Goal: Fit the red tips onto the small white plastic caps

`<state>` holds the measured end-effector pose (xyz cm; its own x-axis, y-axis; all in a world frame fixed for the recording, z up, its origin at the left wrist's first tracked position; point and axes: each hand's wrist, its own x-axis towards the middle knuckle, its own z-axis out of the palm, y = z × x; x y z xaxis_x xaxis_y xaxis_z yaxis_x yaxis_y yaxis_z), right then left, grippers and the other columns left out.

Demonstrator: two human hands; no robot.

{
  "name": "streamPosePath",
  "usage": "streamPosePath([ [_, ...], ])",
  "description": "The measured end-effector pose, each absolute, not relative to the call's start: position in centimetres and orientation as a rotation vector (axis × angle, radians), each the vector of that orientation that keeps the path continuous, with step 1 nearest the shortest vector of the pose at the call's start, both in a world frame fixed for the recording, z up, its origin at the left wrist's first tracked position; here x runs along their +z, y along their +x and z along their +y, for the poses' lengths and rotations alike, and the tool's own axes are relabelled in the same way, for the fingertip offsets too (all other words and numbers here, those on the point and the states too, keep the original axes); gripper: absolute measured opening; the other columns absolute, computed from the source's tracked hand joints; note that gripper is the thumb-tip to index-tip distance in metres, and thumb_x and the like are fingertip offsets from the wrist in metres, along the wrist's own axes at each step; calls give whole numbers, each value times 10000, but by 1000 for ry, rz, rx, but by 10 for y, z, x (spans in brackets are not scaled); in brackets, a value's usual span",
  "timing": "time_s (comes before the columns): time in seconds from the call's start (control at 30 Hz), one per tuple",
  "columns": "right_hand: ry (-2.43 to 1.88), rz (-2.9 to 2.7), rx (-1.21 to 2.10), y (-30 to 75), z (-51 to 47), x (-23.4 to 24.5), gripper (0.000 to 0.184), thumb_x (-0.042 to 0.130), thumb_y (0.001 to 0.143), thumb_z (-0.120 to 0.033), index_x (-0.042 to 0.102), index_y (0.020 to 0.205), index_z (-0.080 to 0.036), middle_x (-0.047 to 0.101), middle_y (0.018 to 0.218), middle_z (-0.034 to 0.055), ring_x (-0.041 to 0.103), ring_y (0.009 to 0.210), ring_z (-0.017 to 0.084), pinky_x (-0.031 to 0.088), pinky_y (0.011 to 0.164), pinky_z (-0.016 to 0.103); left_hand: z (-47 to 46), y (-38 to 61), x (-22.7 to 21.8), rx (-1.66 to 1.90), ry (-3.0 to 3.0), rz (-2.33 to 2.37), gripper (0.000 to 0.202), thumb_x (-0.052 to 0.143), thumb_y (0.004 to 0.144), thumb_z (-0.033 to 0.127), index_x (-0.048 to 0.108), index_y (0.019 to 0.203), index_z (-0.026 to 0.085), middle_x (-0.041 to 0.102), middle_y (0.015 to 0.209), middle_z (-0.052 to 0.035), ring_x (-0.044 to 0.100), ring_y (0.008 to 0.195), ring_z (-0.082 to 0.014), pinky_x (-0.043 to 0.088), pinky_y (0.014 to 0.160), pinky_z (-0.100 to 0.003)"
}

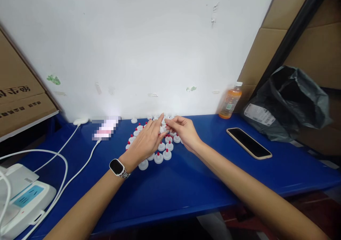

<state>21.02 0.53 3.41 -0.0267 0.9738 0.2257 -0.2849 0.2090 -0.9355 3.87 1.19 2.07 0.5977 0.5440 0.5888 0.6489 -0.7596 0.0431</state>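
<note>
Several small white caps with red tips (163, 153) stand in a cluster on the blue table (186, 183), close to the wall. My left hand (147, 140), a smartwatch (117, 167) on its wrist, hovers over the cluster with its fingers bent and the index finger pointing up. My right hand (183, 131) comes in from the right, fingertips pinched together on a small white cap at the top of the cluster. The two hands meet at their fingertips.
A phone (249, 143) lies face up at the right, near an orange drink bottle (230, 101) and a black plastic bag (289, 101). White cables (64, 172) and a white device (22, 197) fill the left. Cardboard boxes (18, 97) stand on both sides.
</note>
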Motion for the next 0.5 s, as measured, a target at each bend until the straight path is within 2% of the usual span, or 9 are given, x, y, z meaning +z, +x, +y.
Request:
streamPosePath([
  [0.2, -736, -1110, 1241, 198, 3, 26, 335, 859, 624, -417, 632, 651, -172, 637, 604, -7, 522, 568, 104, 414, 590, 264, 9, 33, 10, -1163, -2845, -1107, 535, 304, 1043, 396, 218, 1519, 168, 484, 1361, -182, 497, 1221, -298, 447, 1027, -503],
  [0.33, -674, -1084, 1255, 191, 2, 28, 365, 867, 599, -428, 598, 641, -184, 631, 608, -12, 546, 592, 112, 449, 629, 272, 2, 36, 14, -1396, -2988, -1247, 530, 287, 1042, 444, 246, 1507, 194, 535, 1314, -147, 578, 1117, -249, 477, 996, -449],
  [0.4, -687, -1117, 1241, 192, 3, 31, 374, 856, 611, -441, 584, 645, -187, 624, 598, -16, 547, 585, 113, 453, 624, 271, -1, 38, 16, -1422, -3048, -1324, 536, 280, 1041, 461, 241, 1514, 209, 586, 1244, -118, 609, 1047, -230, 492, 970, -431],
  [0.5, -765, -1283, 1146, 206, 6, 37, 370, 824, 656, -453, 565, 661, -188, 616, 589, -18, 538, 560, 111, 437, 587, 265, 1, 37, 19, -1356, -3081, -1339, 557, 318, 1034, 475, 236, 1533, 241, 560, 1315, -100, 570, 1150, -233, 445, 1041, -426],
])
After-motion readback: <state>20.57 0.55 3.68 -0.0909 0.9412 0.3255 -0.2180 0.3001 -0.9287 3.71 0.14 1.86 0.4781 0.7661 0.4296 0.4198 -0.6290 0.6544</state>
